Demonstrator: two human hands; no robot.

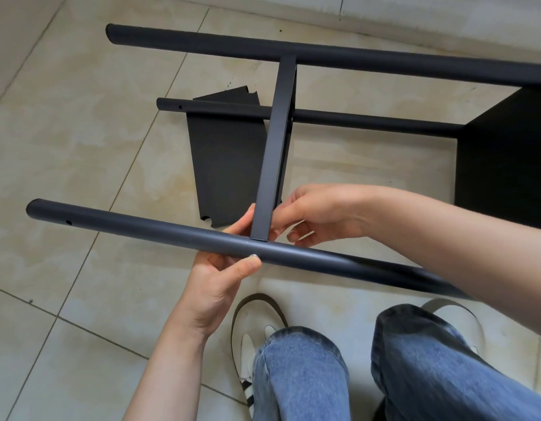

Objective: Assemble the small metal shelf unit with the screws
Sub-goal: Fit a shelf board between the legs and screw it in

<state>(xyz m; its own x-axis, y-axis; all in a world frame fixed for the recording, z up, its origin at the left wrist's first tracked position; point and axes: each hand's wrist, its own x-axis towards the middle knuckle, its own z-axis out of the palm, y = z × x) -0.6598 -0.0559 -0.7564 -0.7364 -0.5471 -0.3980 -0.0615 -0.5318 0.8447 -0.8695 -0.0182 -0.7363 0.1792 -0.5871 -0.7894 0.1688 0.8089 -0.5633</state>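
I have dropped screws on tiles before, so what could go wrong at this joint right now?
1. The screw sits in the near pole under only the left hand thumb; it could slip out and roll across the floor tiles.
2. The right hand fingers pinch the shelf edge at the joint; if it shifts, the holes may misalign.

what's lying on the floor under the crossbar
A flat black panel lies on the tiled floor beneath the crossbar. Its right edge is covered by the crossbar, so that side cannot be seen.
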